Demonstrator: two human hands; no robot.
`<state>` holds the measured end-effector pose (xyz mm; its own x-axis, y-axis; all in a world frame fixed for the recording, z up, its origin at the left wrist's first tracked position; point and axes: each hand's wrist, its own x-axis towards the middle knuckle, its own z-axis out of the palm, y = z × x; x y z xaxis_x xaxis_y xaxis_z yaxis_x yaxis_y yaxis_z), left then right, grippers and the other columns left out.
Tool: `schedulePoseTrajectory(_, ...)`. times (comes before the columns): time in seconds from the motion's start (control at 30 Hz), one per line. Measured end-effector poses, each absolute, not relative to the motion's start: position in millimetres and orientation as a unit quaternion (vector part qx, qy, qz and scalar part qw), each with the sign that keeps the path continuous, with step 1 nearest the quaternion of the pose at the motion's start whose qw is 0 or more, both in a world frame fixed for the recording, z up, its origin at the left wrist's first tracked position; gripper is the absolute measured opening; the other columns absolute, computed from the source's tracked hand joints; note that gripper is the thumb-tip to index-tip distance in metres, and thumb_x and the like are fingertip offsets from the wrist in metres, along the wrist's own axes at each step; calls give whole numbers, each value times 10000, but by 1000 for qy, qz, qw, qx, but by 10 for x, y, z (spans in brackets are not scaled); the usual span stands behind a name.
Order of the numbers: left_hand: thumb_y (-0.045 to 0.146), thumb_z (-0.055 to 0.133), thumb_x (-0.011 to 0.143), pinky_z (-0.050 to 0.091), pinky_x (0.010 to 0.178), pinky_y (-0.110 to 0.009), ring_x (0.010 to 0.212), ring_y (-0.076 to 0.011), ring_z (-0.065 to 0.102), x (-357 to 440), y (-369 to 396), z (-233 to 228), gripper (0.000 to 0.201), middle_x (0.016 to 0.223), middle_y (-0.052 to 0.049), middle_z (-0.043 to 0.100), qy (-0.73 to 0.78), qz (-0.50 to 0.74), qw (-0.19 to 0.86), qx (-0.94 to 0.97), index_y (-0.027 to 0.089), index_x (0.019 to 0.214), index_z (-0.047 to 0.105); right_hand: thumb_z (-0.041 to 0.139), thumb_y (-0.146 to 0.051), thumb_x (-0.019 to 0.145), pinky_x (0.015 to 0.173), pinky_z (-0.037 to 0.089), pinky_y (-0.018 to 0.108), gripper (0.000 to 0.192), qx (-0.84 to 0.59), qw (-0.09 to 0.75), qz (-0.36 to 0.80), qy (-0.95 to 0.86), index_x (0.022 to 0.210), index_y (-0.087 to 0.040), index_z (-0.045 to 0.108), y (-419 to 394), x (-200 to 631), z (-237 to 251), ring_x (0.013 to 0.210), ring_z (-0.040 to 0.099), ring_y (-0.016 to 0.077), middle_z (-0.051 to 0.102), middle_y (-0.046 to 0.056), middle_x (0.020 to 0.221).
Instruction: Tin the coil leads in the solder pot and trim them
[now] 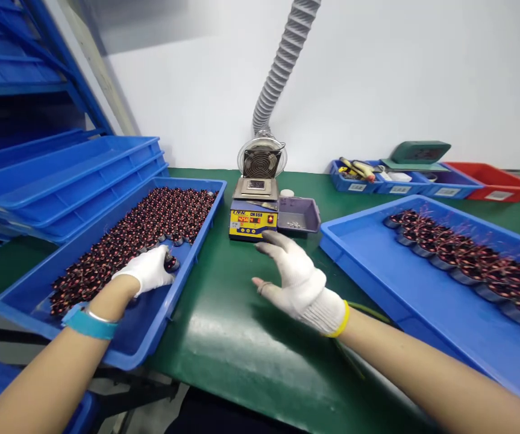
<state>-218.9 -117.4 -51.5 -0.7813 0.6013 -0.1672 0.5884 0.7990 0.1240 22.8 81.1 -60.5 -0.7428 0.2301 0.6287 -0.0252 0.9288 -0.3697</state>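
Observation:
My left hand [146, 270], in a white glove, reaches into the left blue tray [151, 346]. Its fingers are closed on a small round black component [172, 263] with a grey metallic side. Behind it, many similar components with reddish wire ends [151, 217] stand packed together in that tray. My right hand [291, 280], also gloved and with greyish fingertips, hovers over the green table with fingers spread and nothing in them. Beyond it stands a yellow and blue solder pot [253, 220] with a red digital display.
A purple bin [311, 211] with small white bits sits beside the pot, under a grey exhaust hose [282, 66]. At right, another blue tray [377, 289] holds rows of wired components [467, 259]. Small blue bins [357, 185] and a red bin [494, 181] line the wall. Stacked trays [70, 175] stand left.

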Motion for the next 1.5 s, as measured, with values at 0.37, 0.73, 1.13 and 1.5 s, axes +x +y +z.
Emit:
schedulePoseTrajectory(0.37, 508, 559, 696, 491, 735, -320, 881, -258, 652, -1986, -1030, -315, 353, 932, -93, 689, 958, 127, -13, 258, 209, 879, 523, 667, -231, 687, 986, 433, 439, 553, -69, 337, 321, -882, 1200, -193, 461, 385, 326, -834, 1222, 457, 272, 460, 145, 1315)
schedulePoseTrajectory(0.73, 530, 730, 542, 505, 628, -311, 699, -217, 650, -712, -350, -261, 413, 710, -4, 665, 837, 331, 120, 420, 227, 725, 518, 594, -212, 697, 826, 518, 309, 343, -207, 362, 462, -782, 1040, -214, 585, 521, 368, -808, 912, 625, 190, 634, 39, 998)
schedulePoseTrajectory(1.13, 495, 403, 878, 271, 1120, -404, 1337, -252, 347, -935, -377, -674, 620, 1434, -54, 428, 693, 422, 327, 485, 202, 1419, 336, 659, -161, 657, 757, 570, 318, 427, -195, 278, 672, -659, 1066, -220, 551, 580, 262, -821, 853, 665, 174, 661, 30, 999)
schedulePoseTrajectory(1.5, 449, 497, 860, 382, 1068, -370, 1224, -240, 503, -992, -339, -632, 426, 1315, -62, 560, 609, 539, 371, 448, 193, 1177, 619, 739, -175, 595, 755, 560, 308, 382, -187, 218, 701, -652, 927, -219, 554, 550, 295, -836, 811, 663, 169, 652, -1, 895)
